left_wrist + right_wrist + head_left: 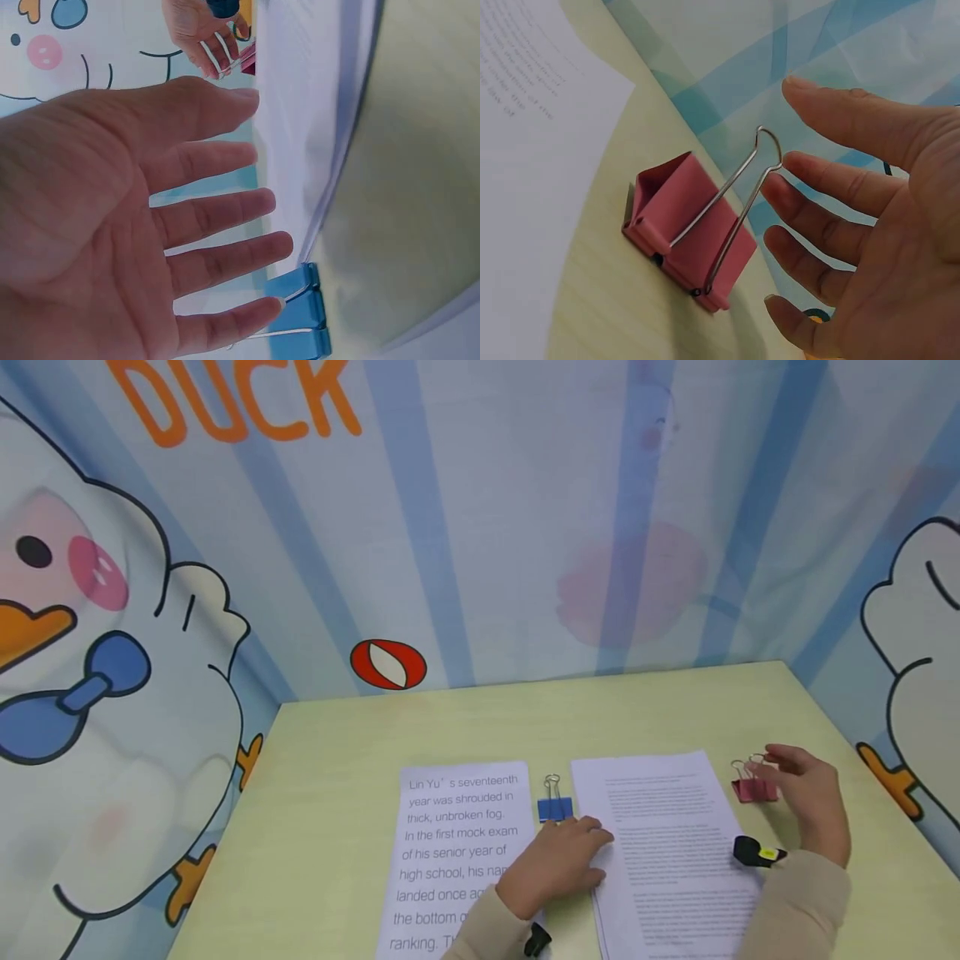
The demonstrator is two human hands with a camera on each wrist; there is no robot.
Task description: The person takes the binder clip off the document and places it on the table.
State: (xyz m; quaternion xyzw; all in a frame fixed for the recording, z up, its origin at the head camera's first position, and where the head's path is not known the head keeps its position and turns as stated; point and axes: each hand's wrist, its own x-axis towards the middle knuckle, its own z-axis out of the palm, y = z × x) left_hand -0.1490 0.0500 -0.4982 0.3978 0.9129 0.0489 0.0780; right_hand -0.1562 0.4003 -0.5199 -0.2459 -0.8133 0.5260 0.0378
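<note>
In the head view my left hand is at the left edge of the right-hand stack of printed sheets. Its fingers are spread and hold nothing, as the left wrist view also shows. A blue binder clip lies just beyond it, close to the little finger in the left wrist view. On the right, my right hand is beside a red binder clip. In the right wrist view its fingers are loosely bent, and a fingertip meets or nearly meets the wire handle; the thumb stands apart.
A large-print sheet lies on the left of the pale yellow table, partly covered by my left forearm. Behind the table hangs a striped duck-print cloth. Black wrist straps sit at both cuffs.
</note>
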